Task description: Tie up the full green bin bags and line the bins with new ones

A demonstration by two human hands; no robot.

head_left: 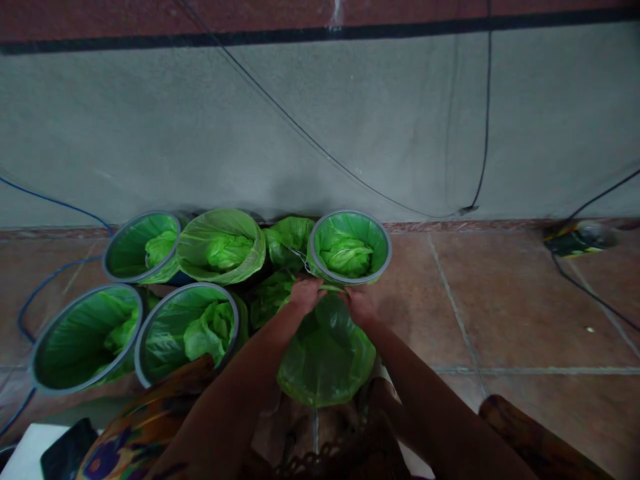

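Note:
A green plastic bag (325, 353) is stretched over a bin between my forearms, low in the centre. My left hand (305, 293) and my right hand (359, 305) both grip its far edge with the fingers closed. Just beyond my hands stands a grey-rimmed bin (383, 247) lined with a green bag. Loose green bags (287, 240) lie beside it on the left.
Several more grey-rimmed bins with green liners stand on the tiled floor at the left (83, 337), (187, 330), (143, 247), (223, 247). A grey wall (320, 133) rises behind them with black and blue cables. A dark object (577, 239) lies at the right by the wall.

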